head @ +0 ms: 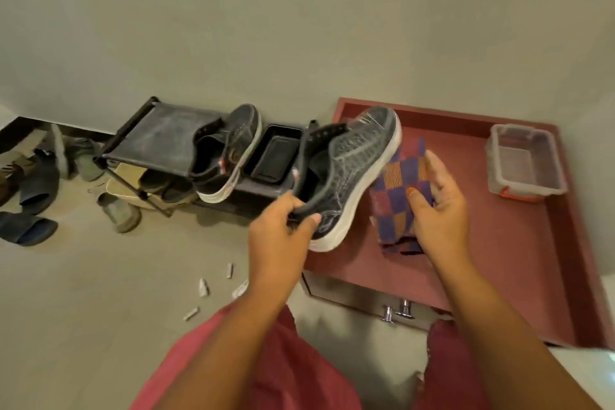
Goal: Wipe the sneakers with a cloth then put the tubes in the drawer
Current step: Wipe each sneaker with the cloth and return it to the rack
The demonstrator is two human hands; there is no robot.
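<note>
Left hand (pixel 283 226) grips heel collar of sneaker (pixel 349 176), fingers curled round rim, shoe lifted, toe pointing away and tilted up. Right hand (pixel 436 206) holds checked cloth (pixel 399 190) just beside sneaker's white sole, thumb pinching cloth against fingers. Both over red surface (pixel 499 260). Second sneaker (pixel 226 156) rests on black rack (pixel 159 136), next to black tray (pixel 276 153). Clear box (pixel 525 163) on surface, far right. Small white tubes (pixel 203 286) scattered on floor near person's knee. Slippers (pixel 30 226) on floor, left.
</note>
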